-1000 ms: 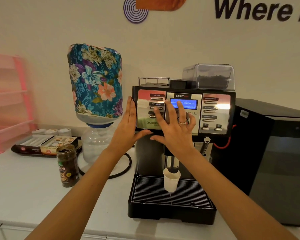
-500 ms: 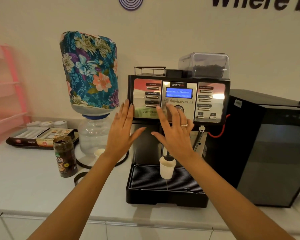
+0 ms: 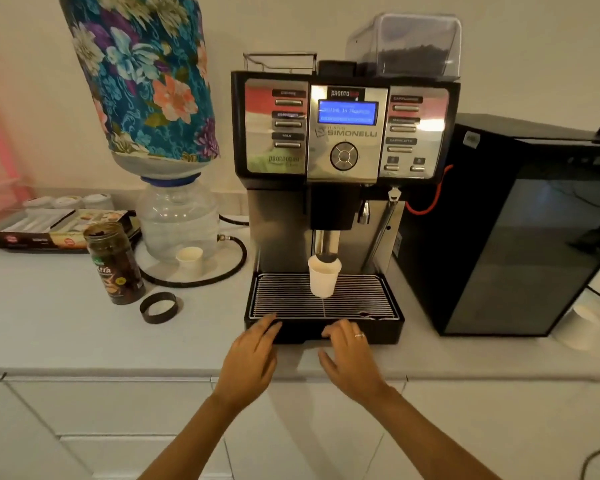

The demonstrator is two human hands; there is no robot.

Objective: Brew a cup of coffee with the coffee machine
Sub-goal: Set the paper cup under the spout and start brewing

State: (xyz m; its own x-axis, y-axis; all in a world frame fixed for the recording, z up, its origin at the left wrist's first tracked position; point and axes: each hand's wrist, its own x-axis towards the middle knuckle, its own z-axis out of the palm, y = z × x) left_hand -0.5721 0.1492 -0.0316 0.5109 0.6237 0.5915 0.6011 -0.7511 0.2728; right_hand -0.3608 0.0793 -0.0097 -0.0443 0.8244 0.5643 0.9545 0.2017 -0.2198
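The black and silver coffee machine (image 3: 343,133) stands on the white counter, its blue display (image 3: 347,112) lit. A white paper cup (image 3: 323,280) sits upright on the drip tray grate (image 3: 284,299), directly under the spout (image 3: 326,245). My left hand (image 3: 248,358) and my right hand (image 3: 352,362) hover low in front of the drip tray, over the counter's front edge. Both hold nothing, fingers spread, fingertips close to the tray's front wall.
A water bottle in a floral cover (image 3: 142,77) stands left of the machine, with a small paper cup (image 3: 189,258) and a hose at its base. A coffee jar (image 3: 115,263), a black ring (image 3: 159,307) and a tray of sachets (image 3: 49,230) lie further left. A black box (image 3: 520,220) stands right.
Both hands dropped from the machine's button panel down to the counter edge in front of the drip tray. The camera view tilted downward and moved closer.
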